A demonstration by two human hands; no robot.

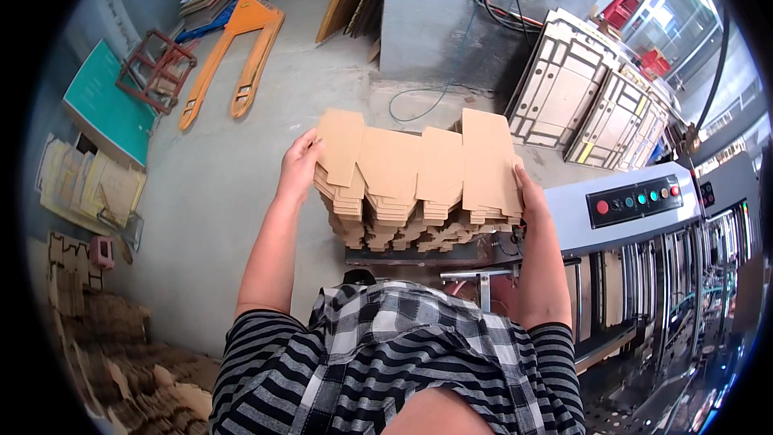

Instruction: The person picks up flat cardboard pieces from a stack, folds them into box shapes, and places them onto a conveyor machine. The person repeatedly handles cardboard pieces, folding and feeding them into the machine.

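Note:
A tall stack of brown die-cut cardboard blanks (392, 163) with jagged, flapped edges stands in front of me on a dark low platform (378, 258). My left hand (301, 163) grips the stack's upper left edge, its fingertips curling over the top sheet. On the opposite side my right hand (531, 195) presses against the right edge, thumb up along the side and the other fingers mostly hidden behind the cardboard. The upper sheets lie roughly aligned between both hands, while the lower layers look uneven.
To the right is a grey machine with a button panel (634, 200) and metal rails. Cutting-die boards (560, 80) lean behind it. An orange pallet jack (241, 48) sits far left, near a green board (110, 101). Cardboard piles (153, 379) fill the lower left.

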